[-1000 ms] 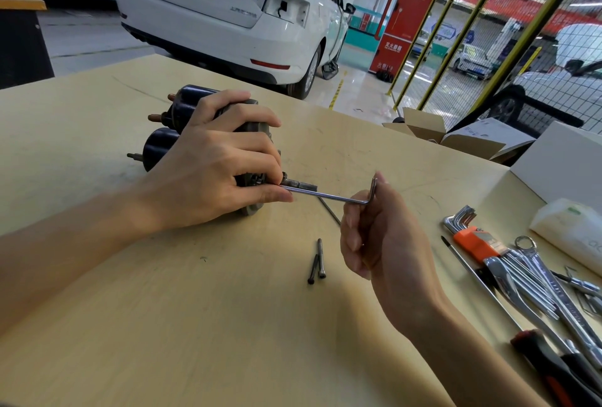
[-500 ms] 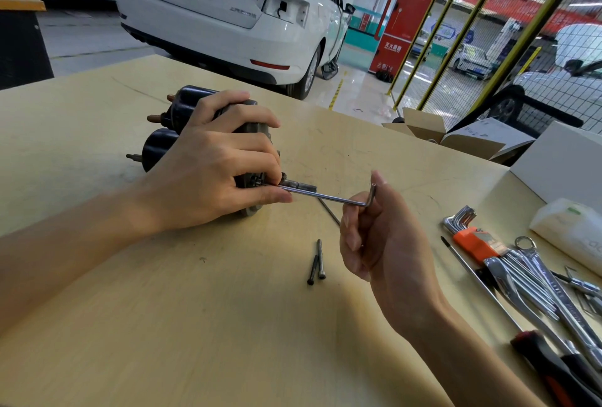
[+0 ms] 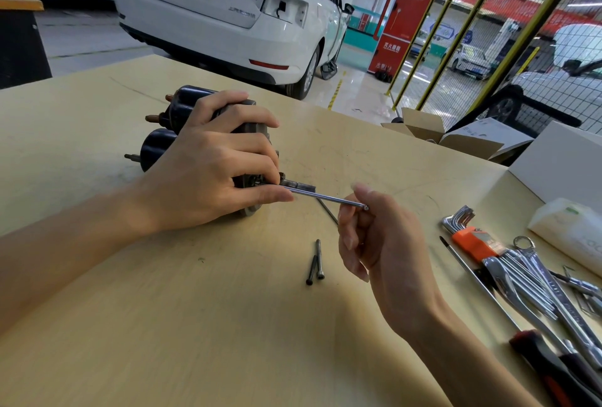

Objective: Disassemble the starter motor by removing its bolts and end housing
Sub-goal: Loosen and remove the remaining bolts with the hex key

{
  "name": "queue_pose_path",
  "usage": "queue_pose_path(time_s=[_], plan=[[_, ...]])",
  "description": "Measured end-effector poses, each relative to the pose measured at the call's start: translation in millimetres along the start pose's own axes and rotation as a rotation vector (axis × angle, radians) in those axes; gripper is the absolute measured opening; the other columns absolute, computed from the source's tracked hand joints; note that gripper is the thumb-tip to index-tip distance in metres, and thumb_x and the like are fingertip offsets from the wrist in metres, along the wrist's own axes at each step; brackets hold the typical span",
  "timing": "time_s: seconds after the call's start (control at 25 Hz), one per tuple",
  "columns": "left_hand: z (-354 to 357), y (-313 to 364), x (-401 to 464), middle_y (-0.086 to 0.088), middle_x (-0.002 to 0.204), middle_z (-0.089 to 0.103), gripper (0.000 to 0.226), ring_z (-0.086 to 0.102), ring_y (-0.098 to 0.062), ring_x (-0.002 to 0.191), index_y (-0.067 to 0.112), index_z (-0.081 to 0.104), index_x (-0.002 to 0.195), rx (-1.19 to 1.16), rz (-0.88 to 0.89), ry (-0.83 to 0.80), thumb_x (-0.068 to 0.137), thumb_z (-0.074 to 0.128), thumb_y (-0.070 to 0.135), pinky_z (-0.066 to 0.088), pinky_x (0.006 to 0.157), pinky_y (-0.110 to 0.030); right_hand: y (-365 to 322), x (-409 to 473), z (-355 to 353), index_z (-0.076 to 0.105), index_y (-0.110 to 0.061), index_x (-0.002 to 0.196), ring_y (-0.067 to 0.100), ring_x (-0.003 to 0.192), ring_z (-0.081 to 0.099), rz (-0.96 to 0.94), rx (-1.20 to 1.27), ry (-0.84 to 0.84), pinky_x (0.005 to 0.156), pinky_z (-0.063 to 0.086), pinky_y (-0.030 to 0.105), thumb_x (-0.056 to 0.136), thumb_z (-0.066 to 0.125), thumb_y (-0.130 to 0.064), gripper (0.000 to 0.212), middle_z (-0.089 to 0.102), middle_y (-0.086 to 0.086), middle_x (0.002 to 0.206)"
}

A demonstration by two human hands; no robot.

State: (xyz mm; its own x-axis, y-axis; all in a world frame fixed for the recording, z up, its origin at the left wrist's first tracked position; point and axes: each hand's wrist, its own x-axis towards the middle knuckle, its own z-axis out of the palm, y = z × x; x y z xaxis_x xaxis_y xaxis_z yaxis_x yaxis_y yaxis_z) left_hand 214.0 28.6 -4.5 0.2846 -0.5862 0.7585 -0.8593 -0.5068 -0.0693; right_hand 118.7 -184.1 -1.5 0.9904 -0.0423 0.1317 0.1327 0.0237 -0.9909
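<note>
Your right hand (image 3: 381, 240) pinches the bent end of the slim silver hex key (image 3: 325, 197), giving leverage on a bolt. Your left hand (image 3: 215, 175) clamps the black-and-grey metal starter motor (image 3: 182, 106) against the pale wooden counter (image 3: 195, 325), so it cannot roll.

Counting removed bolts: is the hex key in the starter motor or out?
In: the hex key runs from the right hand into the starter motor.
</note>
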Motion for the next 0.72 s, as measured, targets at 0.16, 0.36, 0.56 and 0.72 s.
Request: queue_pose_path(time_s=[0.16,0.36,0.56,0.72], plan=[[0.5,0.1,0.3,0.015,0.093,0.071,0.030,0.053,-0.018,0.124,0.026,0.075,0.081,0.000,0.000,0.001,0.090,0.062,0.050,0.024,0.114,-0.047,0.9,-0.5,-0.9,0.055,-0.009,0.064,0.018,0.038,0.034,-0.020,-0.016,0.007,0.037,0.026,0.023,0.081,0.052,-0.030,0.027,0.038,0.008,0.048],[0.5,0.7,0.3,0.014,0.092,0.071,0.032,0.054,-0.020,0.124,0.025,0.075,0.079,-0.003,-0.003,0.005,0.090,0.061,0.052,0.025,0.114,-0.048,1.7,-1.3,-0.5,0.057,-0.012,0.061,0.019,0.040,0.034,-0.026,-0.049,0.007,0.038,0.025,0.023,0.078,0.052,-0.021,0.020,0.039,0.011,0.050],[-0.7,0.9,0.6,0.014,0.093,0.071,0.032,0.054,-0.020,0.124,0.025,0.075,0.080,-0.005,-0.003,0.003,0.090,0.061,0.052,0.025,0.114,-0.048,-0.9,-3.4,1.3,0.060,-0.012,0.062,0.018,0.040,0.038,-0.047,-0.072,-0.018,0.037,0.028,0.023,0.076,0.050,-0.017,0.018,0.048,0.008,0.051],[-0.1,0.8,0.7,0.014,0.092,0.071,0.033,0.054,-0.020,0.124,0.025,0.075,0.079,-0.007,-0.004,0.009,0.090,0.061,0.052,0.024,0.115,-0.047,-0.3,-3.7,1.7,0.063,-0.011,0.064,0.018,0.039,0.039,-0.058,-0.065,-0.029,0.037,0.028,0.021,0.074,0.048,-0.016,0.019,0.052,0.008,0.052]])
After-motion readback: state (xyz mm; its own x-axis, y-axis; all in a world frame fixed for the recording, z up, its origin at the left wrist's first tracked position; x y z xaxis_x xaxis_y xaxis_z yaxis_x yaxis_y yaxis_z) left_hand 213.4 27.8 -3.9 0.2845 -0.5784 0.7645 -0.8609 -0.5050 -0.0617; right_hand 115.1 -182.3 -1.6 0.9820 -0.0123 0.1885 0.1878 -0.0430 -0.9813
